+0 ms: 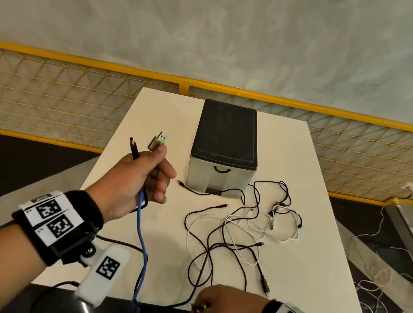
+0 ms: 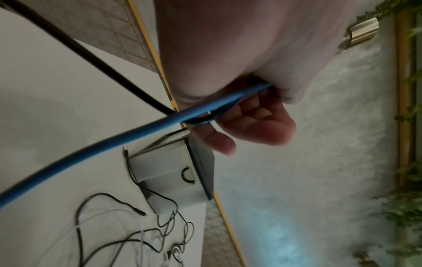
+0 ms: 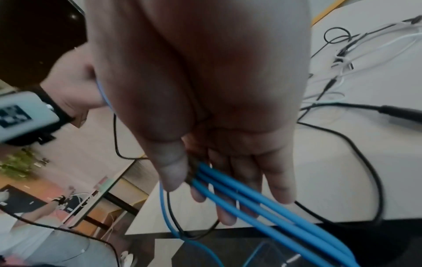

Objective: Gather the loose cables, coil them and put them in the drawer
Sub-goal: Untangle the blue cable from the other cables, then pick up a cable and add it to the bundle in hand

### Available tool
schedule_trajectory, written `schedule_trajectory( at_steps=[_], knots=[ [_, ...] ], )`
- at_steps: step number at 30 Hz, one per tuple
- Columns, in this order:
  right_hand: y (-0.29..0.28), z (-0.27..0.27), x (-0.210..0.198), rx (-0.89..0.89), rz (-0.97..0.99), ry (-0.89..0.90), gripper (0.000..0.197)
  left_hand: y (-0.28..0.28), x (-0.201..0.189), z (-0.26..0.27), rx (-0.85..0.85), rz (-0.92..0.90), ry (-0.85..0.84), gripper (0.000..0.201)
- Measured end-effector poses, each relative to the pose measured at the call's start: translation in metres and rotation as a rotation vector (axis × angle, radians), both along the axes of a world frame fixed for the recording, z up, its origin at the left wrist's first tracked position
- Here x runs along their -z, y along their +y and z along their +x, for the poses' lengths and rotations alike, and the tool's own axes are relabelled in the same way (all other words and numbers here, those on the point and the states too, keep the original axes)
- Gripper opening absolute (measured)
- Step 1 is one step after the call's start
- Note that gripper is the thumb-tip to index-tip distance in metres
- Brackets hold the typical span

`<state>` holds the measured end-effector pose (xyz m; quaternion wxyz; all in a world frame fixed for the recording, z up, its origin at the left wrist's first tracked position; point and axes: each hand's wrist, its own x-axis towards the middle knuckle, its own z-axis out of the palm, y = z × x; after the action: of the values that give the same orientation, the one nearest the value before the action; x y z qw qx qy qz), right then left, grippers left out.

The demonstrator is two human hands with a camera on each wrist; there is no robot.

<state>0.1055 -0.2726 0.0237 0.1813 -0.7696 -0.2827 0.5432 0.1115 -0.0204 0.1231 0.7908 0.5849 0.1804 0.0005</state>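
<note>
The left hand (image 1: 137,182), raised left of centre in the head view, is curled round the blue cable (image 1: 141,244) and a black cable (image 1: 133,147), whose plug ends stick up above the fist. The blue cable drops from there to the lower edge of the frame. There the right hand (image 1: 221,310) pinches several blue strands against its straight fingers (image 3: 242,182) with the thumb; a thin black strand seems to run in with them, though the wrist view is too blurred to be sure.

Coiling looks to be the step in hand. To do it well, the left hand should stay the anchor, plugs kept level, while the right hand feeds even loops up to it, letting the cable twist freely so that no kinks form. The slack hanging below the table (image 1: 153,108) edge could snag.

The other loose cables (image 1: 242,226) lie tangled right of centre, just in front of the drawer (image 1: 219,179), which is closed at the middle of the frame under its dark top.
</note>
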Motion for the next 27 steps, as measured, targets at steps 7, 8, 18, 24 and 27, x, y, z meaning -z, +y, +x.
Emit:
schedule_trajectory(
  at_steps=[7, 8, 18, 24, 27],
  knots=[
    [0.017, 0.053, 0.007, 0.525, 0.208, -0.205, 0.019, -0.011, -0.009, 0.007, 0.056, -0.187, -0.099, 0.046],
    [0.020, 0.072, 0.007, 0.603, 0.218, -0.366, 0.016, -0.011, -0.010, 0.009, 0.061, -0.203, -0.102, 0.046],
    [0.059, 0.155, 0.038, 0.370, -0.142, -0.952, 0.045, -0.019, 0.011, 0.017, 0.049, -0.253, 0.012, 0.046],
    [0.066, 0.154, 0.049, 0.165, -0.349, -0.921, 0.027, -0.018, 0.021, 0.022, 0.022, -0.221, 0.085, 0.048],
    [0.058, 0.153, 0.030, 0.436, -0.088, -0.864, 0.024, -0.017, 0.030, 0.026, -0.004, -0.213, 0.129, 0.048]
  ],
)
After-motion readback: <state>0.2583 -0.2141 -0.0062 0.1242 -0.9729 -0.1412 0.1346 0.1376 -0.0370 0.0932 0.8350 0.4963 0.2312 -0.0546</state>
